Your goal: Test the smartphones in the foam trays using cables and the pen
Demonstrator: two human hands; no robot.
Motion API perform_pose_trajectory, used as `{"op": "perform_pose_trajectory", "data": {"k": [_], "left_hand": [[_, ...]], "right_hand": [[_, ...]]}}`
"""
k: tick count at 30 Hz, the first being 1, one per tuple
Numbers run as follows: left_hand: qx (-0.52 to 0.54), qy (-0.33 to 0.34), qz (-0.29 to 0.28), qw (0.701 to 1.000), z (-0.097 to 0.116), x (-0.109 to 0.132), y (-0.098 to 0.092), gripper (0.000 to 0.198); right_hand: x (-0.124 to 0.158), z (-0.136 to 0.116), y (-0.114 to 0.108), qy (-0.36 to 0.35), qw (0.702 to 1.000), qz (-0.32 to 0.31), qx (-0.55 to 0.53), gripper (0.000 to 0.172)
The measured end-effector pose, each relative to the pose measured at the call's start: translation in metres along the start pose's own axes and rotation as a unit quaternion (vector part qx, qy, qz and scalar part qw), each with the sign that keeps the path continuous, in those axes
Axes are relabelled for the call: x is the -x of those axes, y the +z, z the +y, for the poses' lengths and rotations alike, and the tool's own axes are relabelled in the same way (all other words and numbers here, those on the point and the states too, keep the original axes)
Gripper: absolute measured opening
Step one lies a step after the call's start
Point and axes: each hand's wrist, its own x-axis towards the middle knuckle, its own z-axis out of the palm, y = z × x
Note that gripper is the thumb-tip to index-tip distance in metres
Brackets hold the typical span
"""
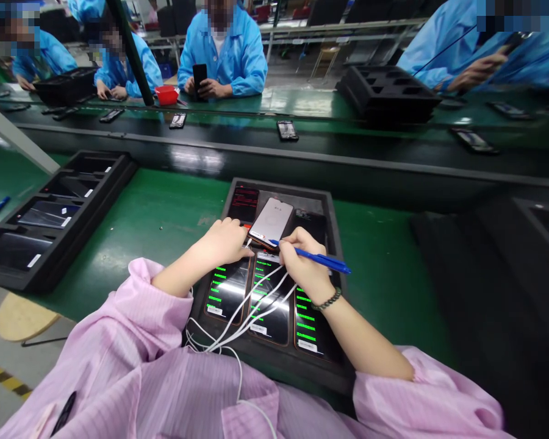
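Pink shirt (187, 390) foremost, a white-screened phone (272, 221) lies between the 2 hands (226, 241) (302, 261).

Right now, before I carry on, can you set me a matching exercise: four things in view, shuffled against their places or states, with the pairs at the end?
1. Light-screen phone
2. Right hand
3. Red bowl
4. Round wooden seat

A. On the far bench
B. Closed around a blue pen
C. Low at the left, near a yellow-and-black floor stripe
D. At the held pen's tip

Pairs: 1-D, 2-B, 3-A, 4-C
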Motion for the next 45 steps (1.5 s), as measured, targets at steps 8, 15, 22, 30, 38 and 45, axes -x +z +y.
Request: {"op": "perform_pose_trajectory", "data": {"k": [8,15,22,30,38,45], "left_hand": [[0.017,-0.014,-0.004,1.0,0.001,-0.006,0.003,0.038],[0.02,-0.014,-0.008,1.0,-0.001,-0.007,0.005,0.037],[0.024,-0.016,-0.014,0.999,-0.001,-0.008,0.005,0.038],[0.023,-0.02,-0.013,0.999,0.0,-0.008,0.005,0.038],[0.02,-0.021,-0.016,0.999,0.0,-0.008,0.004,0.038],[0.028,0.0,0.003,1.0,-0.002,-0.01,0.007,0.034]], "right_hand": [[-0.002,-0.003,0.001,-0.017,0.999,-0.024,0.018,0.015],[-0.002,-0.006,0.0,-0.02,0.999,-0.029,0.031,0.015],[-0.002,-0.005,-0.001,-0.018,0.999,-0.016,0.04,0.016],[-0.003,-0.005,-0.001,-0.027,0.998,-0.007,0.051,0.017],[-0.002,-0.001,-0.002,-0.024,0.999,0.023,0.008,0.016],[-0.017,0.003,-0.019,-0.076,0.983,0.164,-0.008,0.012]]}}
